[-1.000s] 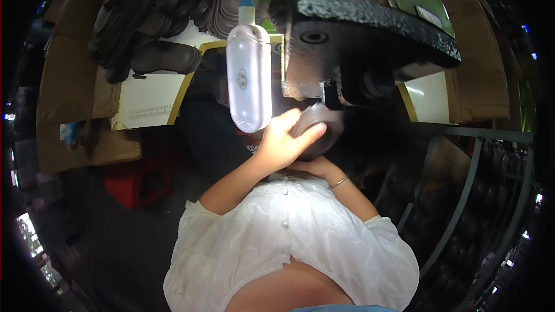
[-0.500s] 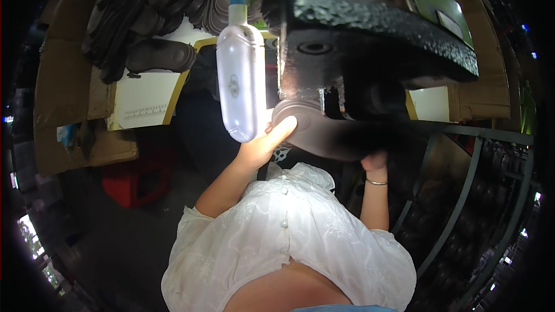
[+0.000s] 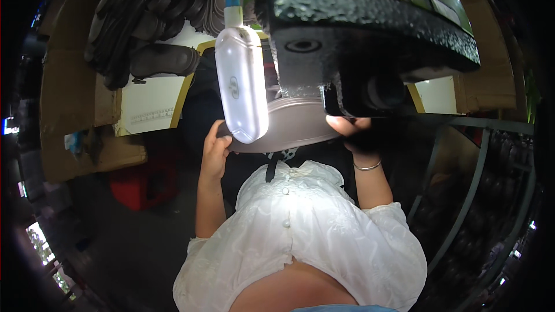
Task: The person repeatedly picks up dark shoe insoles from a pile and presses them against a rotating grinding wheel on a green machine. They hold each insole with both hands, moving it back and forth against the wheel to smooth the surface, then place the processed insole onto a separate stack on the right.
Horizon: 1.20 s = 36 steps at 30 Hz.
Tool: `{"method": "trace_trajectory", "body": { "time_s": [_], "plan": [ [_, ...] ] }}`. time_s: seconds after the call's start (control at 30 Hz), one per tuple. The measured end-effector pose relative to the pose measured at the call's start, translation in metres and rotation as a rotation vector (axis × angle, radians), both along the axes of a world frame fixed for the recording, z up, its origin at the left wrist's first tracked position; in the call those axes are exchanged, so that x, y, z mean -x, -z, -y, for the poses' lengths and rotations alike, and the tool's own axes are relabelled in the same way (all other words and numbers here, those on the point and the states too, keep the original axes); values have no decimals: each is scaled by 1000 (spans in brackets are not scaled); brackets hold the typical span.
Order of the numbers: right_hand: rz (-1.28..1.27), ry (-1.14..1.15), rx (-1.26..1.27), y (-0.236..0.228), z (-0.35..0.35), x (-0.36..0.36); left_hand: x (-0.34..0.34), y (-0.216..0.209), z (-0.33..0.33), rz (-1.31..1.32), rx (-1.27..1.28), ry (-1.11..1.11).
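Between my hands is a grey-brown shoe sole, lying crosswise beneath the head of a green and black machine. Fingers and thumb of my left hand are closed on the sole's left end. At its right end my right hand grips the edge, thumb on top, with some fingers lost in shadow. A lit white lamp on a blue cable hangs in front of the sole's left part and hides some of it. The machine head covers the sole's far right edge.
Several dark soles are heaped at the far left, with one sole lying on a white board with a yellow edge. Cardboard stands at the left, a red stool below. A metal rack is on the right.
The sole has shifted left and turned, so its other stretch is under the machine head. My left hand moved left to its end; my right hand moved in and up onto its right end.
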State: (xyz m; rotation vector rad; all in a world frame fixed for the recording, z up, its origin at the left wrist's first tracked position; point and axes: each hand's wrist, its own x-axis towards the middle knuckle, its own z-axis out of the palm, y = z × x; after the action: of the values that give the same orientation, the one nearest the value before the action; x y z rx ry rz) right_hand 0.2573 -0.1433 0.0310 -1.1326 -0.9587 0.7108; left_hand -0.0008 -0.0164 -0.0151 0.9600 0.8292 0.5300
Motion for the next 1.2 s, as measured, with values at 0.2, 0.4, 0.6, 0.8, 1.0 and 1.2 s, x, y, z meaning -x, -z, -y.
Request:
{"method": "trace_trajectory", "body": {
  "time_s": [0.2,0.4,0.6,0.8,1.0,1.2],
  "plan": [
    [72,0,56,-21,-32,11,-9,25,31,-166,-172,354],
    [-14,-187,183,-20,-43,9,-84,-35,42,-147,-610,394],
    [-199,-224,355,13,-5,-3,-118,-58,25,-156,-389,310],
    [-236,-287,583,24,74,-52,-106,-45,40,98,-209,147],
    [-497,323,71,20,59,-79,-106,-47,48,165,-192,70],
    [-417,418,-78,-7,-1,-24,-67,-36,30,64,-274,-37]
  ]
}}
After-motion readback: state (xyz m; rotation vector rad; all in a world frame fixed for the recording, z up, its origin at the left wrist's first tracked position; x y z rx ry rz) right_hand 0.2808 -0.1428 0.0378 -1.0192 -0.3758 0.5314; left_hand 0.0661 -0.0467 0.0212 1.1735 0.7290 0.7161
